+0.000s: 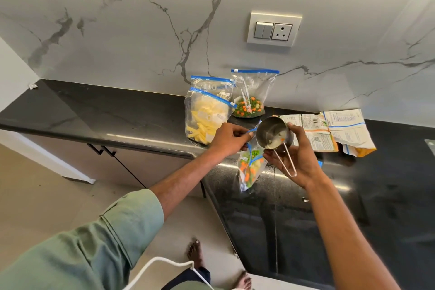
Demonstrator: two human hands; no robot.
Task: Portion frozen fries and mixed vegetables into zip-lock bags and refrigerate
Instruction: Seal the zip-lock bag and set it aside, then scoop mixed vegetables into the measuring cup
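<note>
A: Head view. What are your hands doing?

B: Your left hand (229,140) has its fingers (250,134) pinched on the blue zip rim of the open bag (250,172). The bag hangs just below those fingers, and peas, carrot and pale bits show in its lower half.

A: Is it on the counter (117,110)?

B: Can't tell. The bottom of the bag is at the counter edge, but contact is unclear.

A: Right side?

B: Your right hand (300,160) grasps the steel measuring cup (274,133). The fingers (290,125) are wrapped over its far rim and the thumb is under it. The wire handle runs down across your palm. The cup is tilted with its mouth facing you, right beside your left fingers and above the bag opening. A few scraps are left inside.

A: Other portions?

B: The fries bag (207,122) is just beyond your left fingers, zipped and upright. The second fries bag (211,86) is behind it, touching. The filled vegetable bag (250,103) stands beyond the cup, near the wall.

A: Anything else?

B: Torn packets (334,132) lie flat, past your right fingers. The switch plate (274,29) is on the wall above.
</note>
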